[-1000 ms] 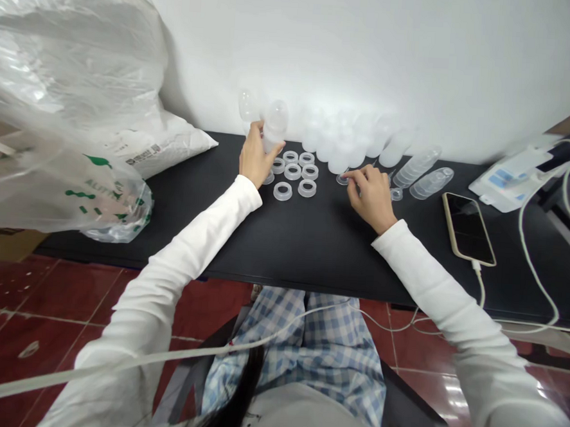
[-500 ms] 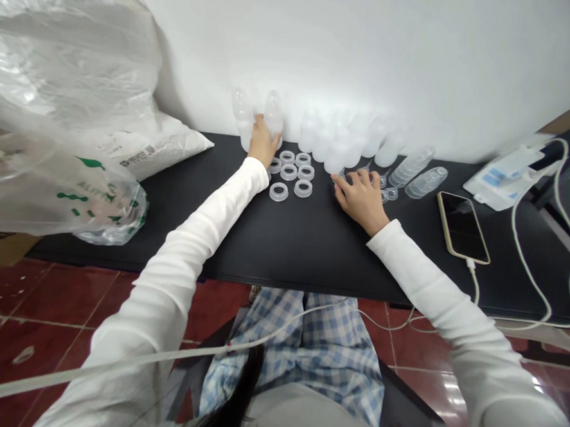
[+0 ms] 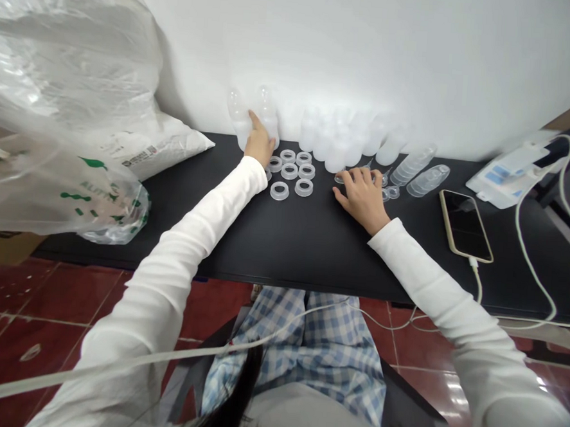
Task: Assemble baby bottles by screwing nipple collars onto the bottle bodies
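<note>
Two capped, milky plastic baby bottles (image 3: 268, 114) stand side by side against the wall. My left hand (image 3: 259, 140) is around the lower part of the right-hand one, index finger stretched toward its neighbour and thumb on the near right side. Both bottles lean slightly left. In front of that hand lie several clear screw rings (image 3: 289, 170). My right hand (image 3: 363, 196) lies with fingers apart over small clear teats (image 3: 391, 191), partly hiding them. Behind it, several frosted bottles (image 3: 336, 149) are grouped by the wall. Stacked clear caps (image 3: 428, 180) rest to its right.
A phone (image 3: 465, 224) with a charging cable lies on the black table (image 3: 302, 240). A white-and-blue package (image 3: 504, 175) sits farther right. Large plastic bags (image 3: 65, 97) cover the left side. A white cable (image 3: 160, 355) crosses in front of my lap.
The two capped bottles have shifted and tilted a little left with my left hand. My right hand's fingers have drawn slightly back, showing a clear teat's edge beside them.
</note>
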A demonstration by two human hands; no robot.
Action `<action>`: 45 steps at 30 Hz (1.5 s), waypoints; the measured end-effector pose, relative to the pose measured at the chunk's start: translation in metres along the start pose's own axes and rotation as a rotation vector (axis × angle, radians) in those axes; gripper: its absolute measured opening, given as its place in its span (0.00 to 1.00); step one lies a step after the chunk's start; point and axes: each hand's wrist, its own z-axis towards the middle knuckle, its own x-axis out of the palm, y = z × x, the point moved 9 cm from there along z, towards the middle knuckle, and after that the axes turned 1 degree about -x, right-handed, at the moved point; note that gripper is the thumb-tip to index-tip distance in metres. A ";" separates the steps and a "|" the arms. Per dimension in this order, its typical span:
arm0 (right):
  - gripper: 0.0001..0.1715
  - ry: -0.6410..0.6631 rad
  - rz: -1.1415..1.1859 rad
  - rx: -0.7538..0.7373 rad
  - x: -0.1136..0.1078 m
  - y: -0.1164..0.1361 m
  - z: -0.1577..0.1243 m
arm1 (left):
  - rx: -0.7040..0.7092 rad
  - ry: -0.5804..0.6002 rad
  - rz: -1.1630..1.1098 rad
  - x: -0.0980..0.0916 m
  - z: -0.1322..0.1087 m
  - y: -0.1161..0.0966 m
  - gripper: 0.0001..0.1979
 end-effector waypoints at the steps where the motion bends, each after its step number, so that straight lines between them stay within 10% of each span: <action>1: 0.22 -0.004 -0.008 0.004 -0.002 0.001 0.000 | -0.034 0.033 0.023 -0.005 -0.005 -0.006 0.49; 9: 0.19 -0.097 -0.019 0.000 -0.016 0.003 -0.001 | 0.094 0.143 0.172 -0.075 -0.081 -0.074 0.22; 15: 0.18 -0.180 0.102 -0.056 -0.020 0.011 -0.004 | 0.117 0.271 0.228 -0.074 -0.117 -0.050 0.18; 19: 0.18 -0.242 0.267 -0.095 -0.026 0.016 -0.007 | 0.039 0.106 -0.029 -0.078 -0.116 -0.039 0.21; 25: 0.15 -0.338 0.559 -0.146 -0.031 0.023 -0.009 | -0.069 0.182 -0.698 -0.038 -0.129 -0.076 0.29; 33: 0.17 -0.438 0.731 0.061 -0.029 0.005 -0.008 | 0.021 0.268 -0.828 -0.007 -0.144 -0.147 0.30; 45: 0.26 -0.507 0.948 0.217 -0.004 -0.006 0.003 | 0.083 0.398 -0.982 0.014 -0.152 -0.152 0.27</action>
